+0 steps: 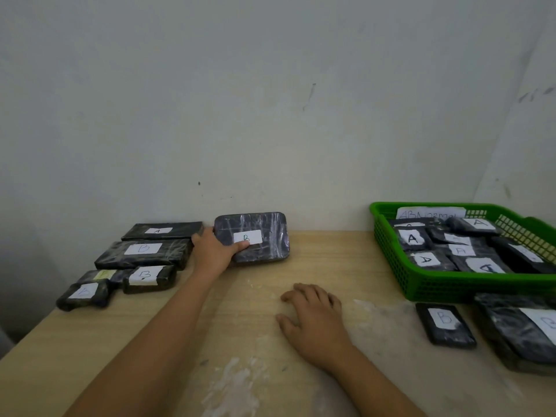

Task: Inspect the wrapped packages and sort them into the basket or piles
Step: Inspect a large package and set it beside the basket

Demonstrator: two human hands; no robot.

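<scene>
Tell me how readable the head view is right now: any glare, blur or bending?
Head view: dim, even light; faint glare streaks on the wrap of the package the left hand holds, its B label legible; labels in the green basket soft but mostly readable; far-left small package blurred; wide-angle bending at the edges; right hand sharp on the table.

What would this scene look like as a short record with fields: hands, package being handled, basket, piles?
left hand: grips the near left edge of a wrapped package, thumb by its label
package held: dark, rounded, labelled B, by the wall
right hand: flat on the table, holding nothing
basket: green, far right, holds packages mostly labelled A
left pile: several packages, mostly labelled B, one A
right pile: B packages before the basket
</scene>
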